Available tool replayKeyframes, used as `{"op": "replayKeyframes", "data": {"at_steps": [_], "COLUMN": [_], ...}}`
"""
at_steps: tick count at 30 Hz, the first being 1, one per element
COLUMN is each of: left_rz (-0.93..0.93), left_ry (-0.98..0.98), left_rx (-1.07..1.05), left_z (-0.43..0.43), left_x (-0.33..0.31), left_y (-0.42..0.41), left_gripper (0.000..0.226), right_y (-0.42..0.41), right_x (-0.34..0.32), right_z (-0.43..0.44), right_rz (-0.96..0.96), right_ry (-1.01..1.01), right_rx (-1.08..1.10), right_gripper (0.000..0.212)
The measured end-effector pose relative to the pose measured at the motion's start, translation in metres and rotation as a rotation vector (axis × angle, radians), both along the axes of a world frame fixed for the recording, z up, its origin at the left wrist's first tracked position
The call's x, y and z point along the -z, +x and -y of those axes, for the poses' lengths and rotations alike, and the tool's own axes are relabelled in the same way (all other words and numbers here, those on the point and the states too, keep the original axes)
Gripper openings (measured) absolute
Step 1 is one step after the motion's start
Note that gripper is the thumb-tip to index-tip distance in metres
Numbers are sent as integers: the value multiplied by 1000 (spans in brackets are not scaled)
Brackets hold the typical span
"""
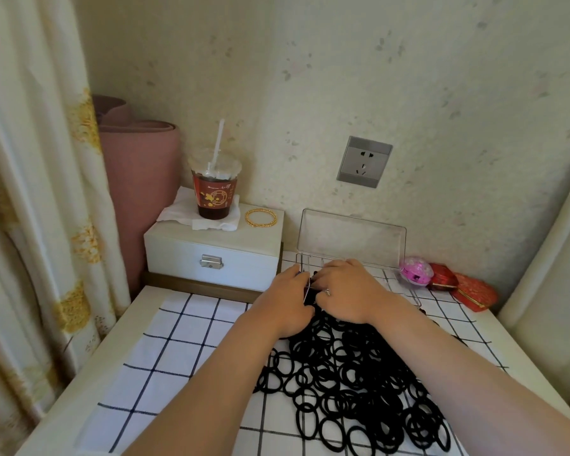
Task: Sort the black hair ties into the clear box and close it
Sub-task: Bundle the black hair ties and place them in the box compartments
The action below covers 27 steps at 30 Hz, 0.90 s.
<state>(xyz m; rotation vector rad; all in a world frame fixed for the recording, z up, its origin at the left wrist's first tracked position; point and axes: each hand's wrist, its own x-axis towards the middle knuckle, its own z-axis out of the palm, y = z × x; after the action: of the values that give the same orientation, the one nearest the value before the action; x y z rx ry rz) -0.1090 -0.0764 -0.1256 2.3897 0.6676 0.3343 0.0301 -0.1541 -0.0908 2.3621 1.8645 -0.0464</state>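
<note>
Head view: the clear rectangular plastic box (349,258) sits at the far side of the bench (89,373), its lid upright against the wall. The left hand (285,304) and right hand (349,291) press together at its near edge, fingers curled around black elastic hair ties (349,383). Most ties lie heaped nearer on the white grid-patterned cloth (165,350). The box's contents are hidden.

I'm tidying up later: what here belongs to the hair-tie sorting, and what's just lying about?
Job: black hair ties, clear box, left hand, right hand.

Lying about: drink cup, gold bangle, white case, pink ball, red boxes.
</note>
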Motion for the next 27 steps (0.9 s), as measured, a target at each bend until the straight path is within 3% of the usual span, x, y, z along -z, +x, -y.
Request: {"op": "replayKeyframes", "data": {"at_steps": [2, 8, 12, 15, 20, 24, 27], "left_rz": [16, 64, 161, 162, 12, -33, -40], "left_ry": [9, 43, 202, 264, 250, 174, 175], "left_rx": [6, 2, -75, 10, 105, 98, 66], "left_z": [0, -2, 7, 23, 37, 37, 31], "left_x": [-1, -1, -5, -8, -6, -7, -8], "left_y": [-1, -7, -11, -13, -12, -14, -17], "left_gripper": [59, 61, 35, 21, 12, 11, 18], "right_y": [0, 4, -4, -7, -5, -3, -4], "right_x": [6, -7, -16, -9, 0, 4, 11], "right_z": [0, 17, 48, 72, 93, 94, 89], "right_rz": [29, -332, -362, -354, -302, -240, -206], "right_ry": [21, 232, 359, 300, 169, -17, -50], "right_rx": [-7, 57, 94, 137, 148, 111, 86], "right_gripper": [61, 35, 28, 28, 27, 42, 41]}}
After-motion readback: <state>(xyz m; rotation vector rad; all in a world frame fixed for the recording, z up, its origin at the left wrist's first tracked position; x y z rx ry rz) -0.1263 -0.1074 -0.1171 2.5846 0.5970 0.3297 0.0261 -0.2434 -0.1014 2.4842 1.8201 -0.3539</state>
